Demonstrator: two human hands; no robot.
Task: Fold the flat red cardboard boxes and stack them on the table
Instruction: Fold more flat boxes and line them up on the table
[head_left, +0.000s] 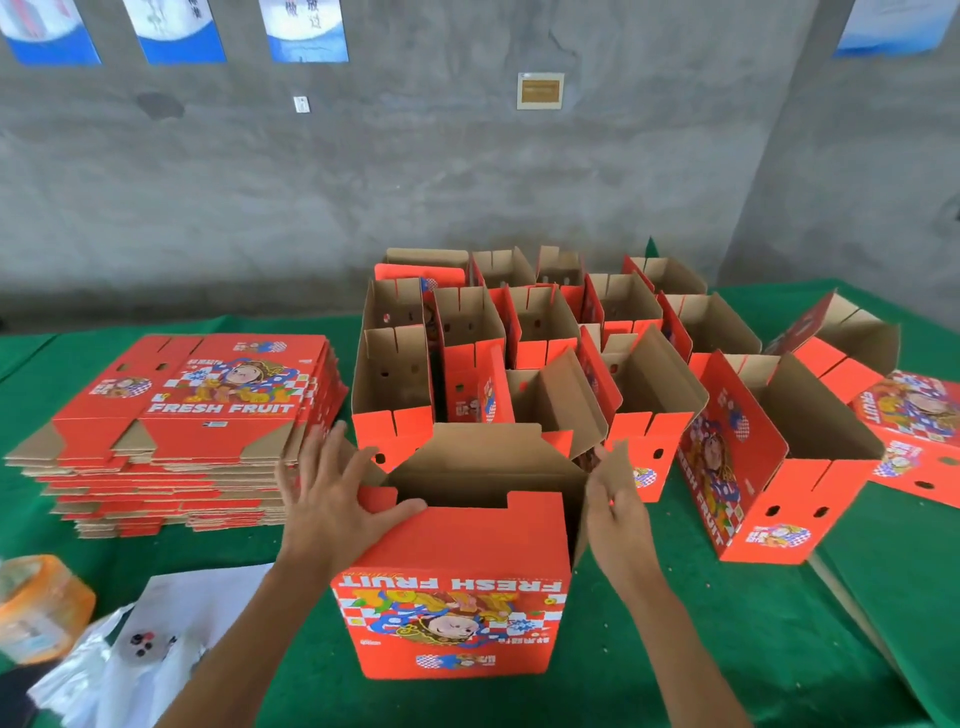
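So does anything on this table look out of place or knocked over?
Yes. One folded box at the far right lies tipped on its side, opening facing sideways, while the other folded boxes stand upright. The flat stack is slightly fanned, its edges uneven. Nothing looks torn or spilled.

Red is shown outside the box (452, 587) and brown inside — a blue-and-white checkered cartoon with white "FRESH FRUIT" lettering is printed on it — while the table (675, 649) is covered in green.
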